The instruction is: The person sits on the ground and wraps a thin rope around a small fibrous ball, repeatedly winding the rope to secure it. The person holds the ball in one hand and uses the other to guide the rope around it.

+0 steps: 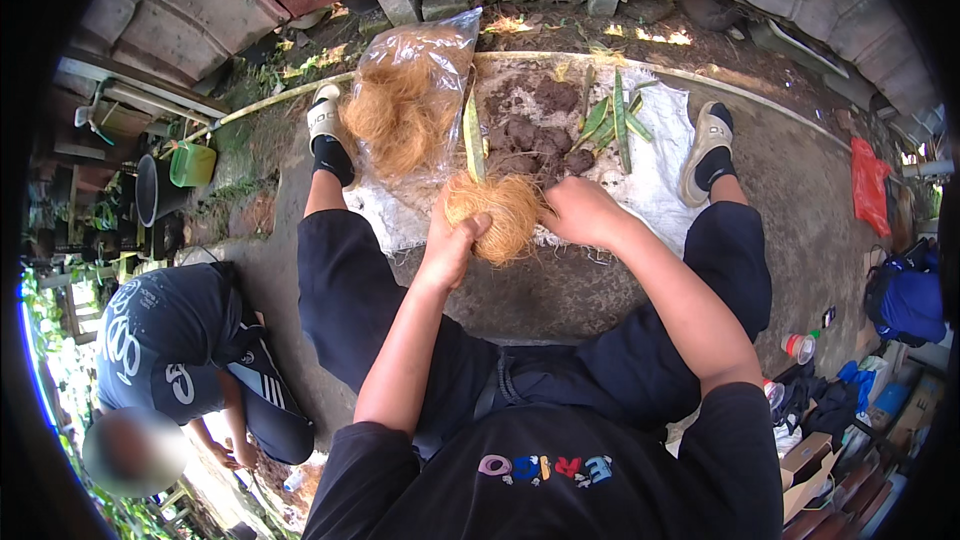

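My left hand (451, 234) grips a round ball of coconut fibre (501, 219), its thumb pressed on the near side. A yellow-edged snake plant leaf (472, 136) rises from behind the top of the ball. At the ball's right edge, my right hand (586, 211) has its fingers curled on loose fibre strands; the fingertips are partly hidden. Beyond the ball, clumps of dark soil (534, 136) lie on a white woven sack (660, 157). Several snake plant cuttings (619, 120) rest to the right of the soil. A clear plastic bag (409, 94) of loose coconut fibre lies at the left.
My sandalled feet flank the sack on the concrete floor (795, 195). Another person (180, 345) bends over at lower left. A green container (193, 163) stands by a black bucket (154, 191). A red plastic bag (870, 187) and a cardboard box (810, 469) are at right.
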The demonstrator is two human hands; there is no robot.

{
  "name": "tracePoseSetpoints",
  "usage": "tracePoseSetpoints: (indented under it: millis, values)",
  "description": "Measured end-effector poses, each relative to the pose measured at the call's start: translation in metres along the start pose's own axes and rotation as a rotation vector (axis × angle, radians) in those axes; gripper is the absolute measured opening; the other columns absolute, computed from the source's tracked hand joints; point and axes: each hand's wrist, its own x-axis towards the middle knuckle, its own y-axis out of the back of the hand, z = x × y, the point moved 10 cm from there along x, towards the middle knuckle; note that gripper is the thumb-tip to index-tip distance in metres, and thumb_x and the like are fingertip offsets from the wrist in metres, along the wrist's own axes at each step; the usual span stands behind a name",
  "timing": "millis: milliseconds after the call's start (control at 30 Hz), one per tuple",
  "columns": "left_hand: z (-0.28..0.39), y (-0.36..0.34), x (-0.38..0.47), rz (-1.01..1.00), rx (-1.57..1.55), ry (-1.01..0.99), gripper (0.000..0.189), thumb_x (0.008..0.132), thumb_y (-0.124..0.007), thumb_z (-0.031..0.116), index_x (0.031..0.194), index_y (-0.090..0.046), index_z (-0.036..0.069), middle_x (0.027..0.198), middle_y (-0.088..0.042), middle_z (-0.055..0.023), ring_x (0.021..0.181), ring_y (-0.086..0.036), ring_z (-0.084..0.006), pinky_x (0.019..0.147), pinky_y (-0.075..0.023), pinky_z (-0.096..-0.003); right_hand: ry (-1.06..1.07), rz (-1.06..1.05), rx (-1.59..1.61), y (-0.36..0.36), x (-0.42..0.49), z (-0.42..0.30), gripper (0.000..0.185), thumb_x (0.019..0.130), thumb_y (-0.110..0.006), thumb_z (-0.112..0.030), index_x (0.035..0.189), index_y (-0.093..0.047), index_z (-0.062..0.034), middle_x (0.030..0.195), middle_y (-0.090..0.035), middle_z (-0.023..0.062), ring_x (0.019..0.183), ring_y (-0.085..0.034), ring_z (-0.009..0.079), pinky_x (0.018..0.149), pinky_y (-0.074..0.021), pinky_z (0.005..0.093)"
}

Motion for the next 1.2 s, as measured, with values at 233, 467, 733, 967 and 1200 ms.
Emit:
tracePoseSetpoints:
  millis: [233,467,733,967,1200]
  values:
    - [0.009,-0.009,-0.011,-0.069,0.358,-0.177,0.063,0.074,-0.076,0.012,0.129,-0.047,-0.001,0.115,-0.061,-0.0108,0.108,-0.06,-0.0182,0.094,-0.0502,-0.0355,-0.116,-0.02,0.32,0.003,0.008,0.058,0.028,0.096,-0.057,-0.028,0.092,-0.071,-0.0036,0.081,-0.07,0.0141,0.077,-0.068,0.0269,0.072,-0.0507,0.0412]
    - [0.04,-0.03,-0.019,-0.124,0.926,-0.518,0.069,0.067,-0.081,0.015,0.127,-0.05,0.0,0.119,-0.058,-0.0171,0.114,-0.057,-0.0314,0.1,-0.045,-0.0426,-0.047,-0.01,1.021,0.029,-0.007,0.018,0.029,0.102,-0.05,-0.026,0.082,-0.058,-0.0064,0.07,-0.05,-0.0026,0.066,-0.046,0.0112,0.064,-0.0412,0.0298]
    - [0.017,-0.003,-0.01,0.065,0.543,-0.368,0.075,0.069,-0.081,0.017,0.133,-0.046,0.001,0.128,-0.051,-0.0155,0.119,-0.054,-0.0287,0.103,-0.044,-0.0421,0.213,0.19,0.749,0.031,-0.037,-0.059,0.027,0.099,-0.047,-0.019,0.085,-0.059,0.0005,0.075,-0.063,0.0204,0.072,-0.063,0.0377,0.066,-0.0463,0.0445]
    - [0.0,-0.015,-0.012,-0.034,0.022,-0.09,0.078,0.086,-0.071,0.021,0.15,-0.028,0.006,0.137,-0.047,-0.0137,0.123,-0.052,-0.0247,0.107,-0.0425,-0.0391,0.171,0.5,0.763,0.039,-0.046,-0.057,0.023,0.098,-0.051,-0.016,0.085,-0.058,0.0019,0.069,-0.057,0.0234,0.063,-0.059,0.0417,0.057,-0.0434,0.0436]
    - [0.005,-0.007,-0.008,0.14,-0.062,-0.191,0.078,0.097,-0.063,0.049,0.152,-0.027,0.008,0.145,-0.042,-0.0147,0.128,-0.048,-0.0252,0.109,-0.0403,-0.0404,0.15,0.604,0.889,0.039,-0.049,-0.041,0.022,0.096,-0.054,-0.016,0.083,-0.058,0.0015,0.06,-0.051,0.018,0.051,-0.052,0.0293,0.054,-0.041,0.0386]
